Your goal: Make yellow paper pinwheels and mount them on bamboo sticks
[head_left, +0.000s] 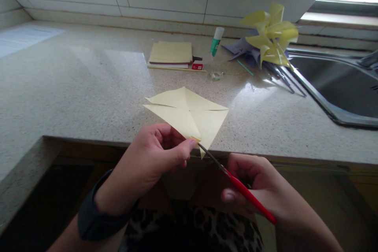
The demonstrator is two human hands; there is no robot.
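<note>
A pale yellow paper square point(184, 112) is held over the counter's front edge. Slits run in from its left and right corners, and crease lines meet near a small mark at its middle. My left hand point(165, 149) pinches the near corner between thumb and fingers, where a small flap bends up. Fingers of my right hand point(254, 177) are wrapped round red-handled scissors point(236, 181), seen edge-on. Their metal tip reaches the paper at the near corner, close to my left thumb. Whether the blades are apart cannot be made out.
Behind the paper lie a stack of yellow paper point(171, 52), a small red box point(197, 65), a tape roll point(216, 75) and a green glue stick point(216, 41). Yellow point(273, 33) and purple pinwheels point(245, 50) rest beside the sink point(345, 86). A printed sheet point(26, 38) is far left.
</note>
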